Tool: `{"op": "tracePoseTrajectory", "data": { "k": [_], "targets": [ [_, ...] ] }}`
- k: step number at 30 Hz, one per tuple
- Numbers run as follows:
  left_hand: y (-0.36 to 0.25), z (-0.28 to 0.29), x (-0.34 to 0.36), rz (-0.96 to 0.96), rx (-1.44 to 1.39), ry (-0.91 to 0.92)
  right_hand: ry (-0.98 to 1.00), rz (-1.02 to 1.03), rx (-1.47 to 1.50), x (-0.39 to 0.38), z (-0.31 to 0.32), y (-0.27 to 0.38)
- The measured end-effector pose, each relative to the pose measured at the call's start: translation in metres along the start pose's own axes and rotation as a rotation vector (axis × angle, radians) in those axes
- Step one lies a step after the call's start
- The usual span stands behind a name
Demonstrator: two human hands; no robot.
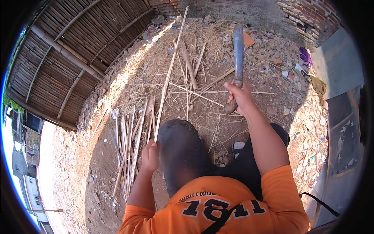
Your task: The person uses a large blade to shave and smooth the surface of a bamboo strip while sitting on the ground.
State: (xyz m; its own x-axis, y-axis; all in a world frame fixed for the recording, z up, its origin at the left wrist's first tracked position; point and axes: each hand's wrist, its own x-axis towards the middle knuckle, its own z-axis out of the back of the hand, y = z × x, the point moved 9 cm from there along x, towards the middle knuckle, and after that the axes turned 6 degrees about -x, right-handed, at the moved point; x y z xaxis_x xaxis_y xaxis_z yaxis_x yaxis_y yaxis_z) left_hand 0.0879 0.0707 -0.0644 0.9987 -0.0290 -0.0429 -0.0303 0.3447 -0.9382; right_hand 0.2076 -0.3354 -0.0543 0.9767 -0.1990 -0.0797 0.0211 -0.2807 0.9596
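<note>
My left hand [150,156], beside my left knee, is closed around the lower end of a long pale bamboo strip [171,66]. The strip slants up and away, its far tip near the brick wall. My right hand [240,97] grips a machete [238,50] by its brown wooden handle, with the broad grey blade pointing away from me. Blade and strip are apart. Left of my left hand lies a pile of split bamboo strips [126,150]. More bamboo pieces [189,66] lie on the shavings ahead.
A woven bamboo wall [62,54] rises at the left and a brick wall [311,19] at the far right. Grey panels [339,66] stand on the right. Rubble [280,70] and thin bamboo shavings [144,78] cover the ground. A purple scrap [306,56] lies near the panels.
</note>
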Motion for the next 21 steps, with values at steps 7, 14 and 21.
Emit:
{"op": "tracePoseTrajectory", "data": {
  "k": [7, 14, 21],
  "targets": [
    [-0.117, -0.111, 0.107, -0.124, -0.386, 0.214, 0.164, 0.071, -0.072, -0.013, -0.013, 0.013],
    [-0.136, -0.22, 0.148, -0.133, -0.53, 0.345, 0.156, 0.163, -0.107, -0.014, -0.008, 0.033],
    [-0.143, -0.26, 0.161, -0.098, -0.757, 0.422, 0.061, 0.098, -0.277, 0.006, 0.013, 0.036]
  ]
}}
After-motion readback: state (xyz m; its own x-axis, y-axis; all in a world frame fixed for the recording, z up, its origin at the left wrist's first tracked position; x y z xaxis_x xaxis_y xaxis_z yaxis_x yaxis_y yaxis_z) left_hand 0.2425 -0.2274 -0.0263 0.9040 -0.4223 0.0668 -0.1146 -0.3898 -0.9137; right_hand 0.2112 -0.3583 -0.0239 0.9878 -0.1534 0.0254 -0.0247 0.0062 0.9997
